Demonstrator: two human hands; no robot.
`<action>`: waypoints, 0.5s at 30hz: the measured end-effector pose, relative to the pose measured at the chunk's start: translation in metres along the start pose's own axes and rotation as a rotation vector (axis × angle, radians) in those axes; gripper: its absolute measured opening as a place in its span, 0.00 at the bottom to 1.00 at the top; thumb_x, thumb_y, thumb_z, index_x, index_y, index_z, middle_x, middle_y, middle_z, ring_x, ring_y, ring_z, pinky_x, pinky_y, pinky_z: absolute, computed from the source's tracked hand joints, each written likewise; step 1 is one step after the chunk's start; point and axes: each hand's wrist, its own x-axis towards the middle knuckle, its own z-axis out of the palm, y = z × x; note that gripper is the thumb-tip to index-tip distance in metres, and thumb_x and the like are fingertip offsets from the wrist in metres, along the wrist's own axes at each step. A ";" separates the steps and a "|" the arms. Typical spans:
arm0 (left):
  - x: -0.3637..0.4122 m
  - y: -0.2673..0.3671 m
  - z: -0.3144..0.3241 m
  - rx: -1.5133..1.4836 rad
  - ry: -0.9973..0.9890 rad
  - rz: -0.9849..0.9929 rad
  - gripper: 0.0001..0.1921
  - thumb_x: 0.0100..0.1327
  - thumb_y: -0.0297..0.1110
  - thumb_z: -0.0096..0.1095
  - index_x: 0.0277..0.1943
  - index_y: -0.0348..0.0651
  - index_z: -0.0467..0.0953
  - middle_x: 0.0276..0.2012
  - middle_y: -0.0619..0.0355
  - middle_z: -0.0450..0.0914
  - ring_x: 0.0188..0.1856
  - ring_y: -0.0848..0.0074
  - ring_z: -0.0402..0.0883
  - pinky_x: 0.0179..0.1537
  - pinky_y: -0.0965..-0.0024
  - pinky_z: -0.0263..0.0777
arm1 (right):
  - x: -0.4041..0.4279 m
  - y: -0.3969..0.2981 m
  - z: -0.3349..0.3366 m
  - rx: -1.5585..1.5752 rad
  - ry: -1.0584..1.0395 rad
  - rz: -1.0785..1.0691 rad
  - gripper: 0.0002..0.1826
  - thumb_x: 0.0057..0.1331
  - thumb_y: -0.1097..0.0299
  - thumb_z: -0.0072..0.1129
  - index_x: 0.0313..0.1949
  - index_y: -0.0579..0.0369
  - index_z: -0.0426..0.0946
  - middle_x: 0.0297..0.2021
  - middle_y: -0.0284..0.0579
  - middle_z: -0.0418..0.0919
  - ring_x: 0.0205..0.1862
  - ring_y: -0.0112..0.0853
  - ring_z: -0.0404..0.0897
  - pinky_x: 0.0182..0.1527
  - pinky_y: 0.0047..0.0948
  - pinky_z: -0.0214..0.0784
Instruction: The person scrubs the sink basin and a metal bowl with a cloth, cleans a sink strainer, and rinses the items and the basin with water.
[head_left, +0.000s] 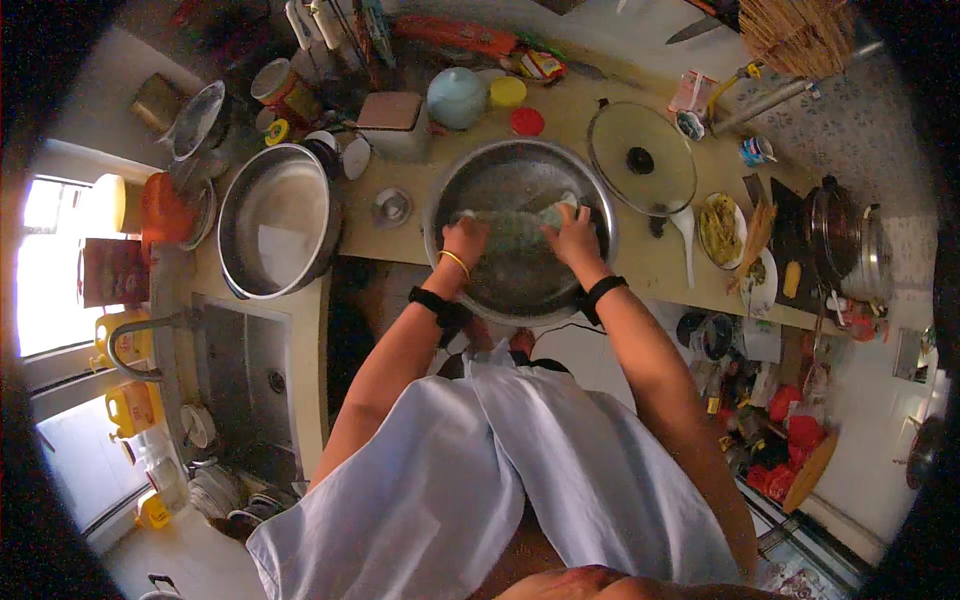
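Observation:
A wide metal basin stands before me at the counter's front edge. Inside it, a limp, pale greenish cloth stretches between my hands; blur hides its exact material. My left hand, with a gold bracelet at the wrist, grips the cloth's left end. Its other end is pinched in my right hand, where a bunched pale part shows above the fingers. Both forearms reach over the basin's near rim and wear black bands.
Left of the basin are a second large metal basin and a sink with a curved faucet. A glass lid, a white spoon and a plate of food lie to the right. Behind stands a light-blue round container.

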 end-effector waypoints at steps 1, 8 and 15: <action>-0.005 0.006 -0.001 0.458 0.050 0.048 0.22 0.57 0.39 0.51 0.52 0.39 0.65 0.54 0.41 0.63 0.52 0.53 0.63 0.49 0.57 0.61 | -0.008 0.000 -0.010 -0.039 -0.012 0.044 0.30 0.55 0.53 0.54 0.57 0.46 0.59 0.60 0.48 0.51 0.58 0.50 0.56 0.51 0.43 0.60; -0.033 0.053 0.030 1.097 -0.146 0.356 0.35 0.56 0.39 0.49 0.65 0.56 0.43 0.66 0.50 0.36 0.66 0.50 0.37 0.59 0.44 0.42 | 0.001 0.038 0.107 -0.464 0.292 -0.432 0.46 0.46 0.58 0.63 0.63 0.44 0.46 0.64 0.52 0.34 0.63 0.55 0.41 0.58 0.61 0.41; 0.006 0.018 0.027 0.989 -0.628 0.229 0.33 0.60 0.44 0.43 0.65 0.52 0.40 0.65 0.49 0.37 0.65 0.52 0.40 0.63 0.56 0.42 | -0.008 0.001 0.057 -0.390 -0.309 -0.254 0.25 0.60 0.69 0.38 0.59 0.44 0.55 0.62 0.48 0.48 0.60 0.54 0.52 0.55 0.66 0.38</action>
